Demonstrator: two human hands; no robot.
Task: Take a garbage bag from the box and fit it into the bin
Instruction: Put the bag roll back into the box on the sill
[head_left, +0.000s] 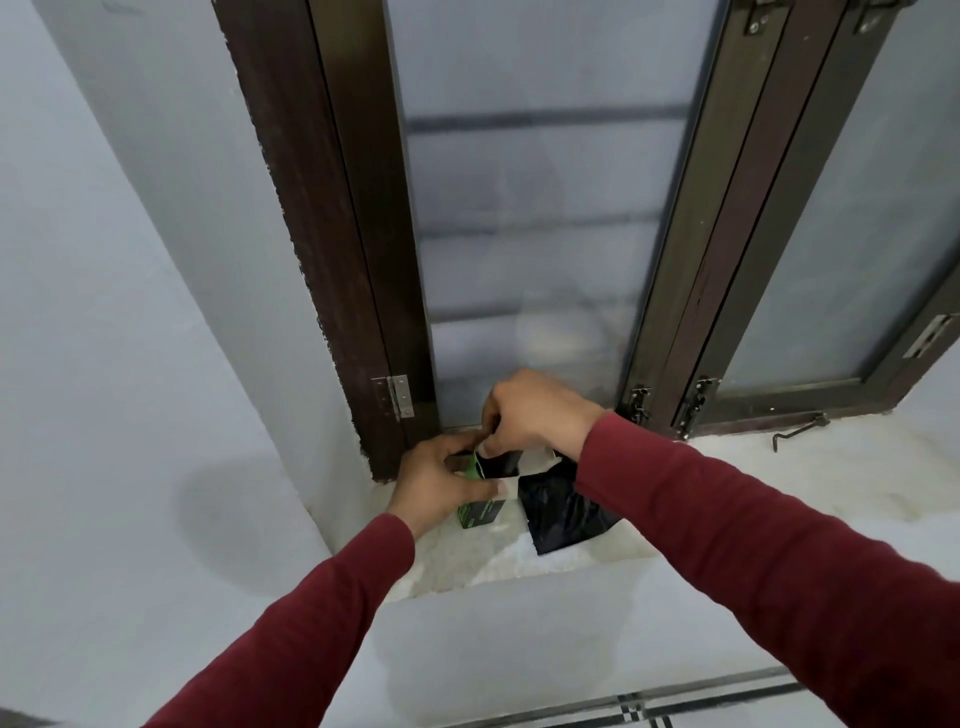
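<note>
A small green box (475, 512) of garbage bags is standing on a pale stone windowsill (753, 483), tight in the left corner against the dark window frame (332, 249). The left hand (441, 480) is gripping the box from the near side, fingers curled round it. Just beyond, the right hand (535, 413) is pinching at the box's open top flaps. A folded black garbage bag (563, 512) is lying just right of the box, under the right wrist. No bin is showing.
</note>
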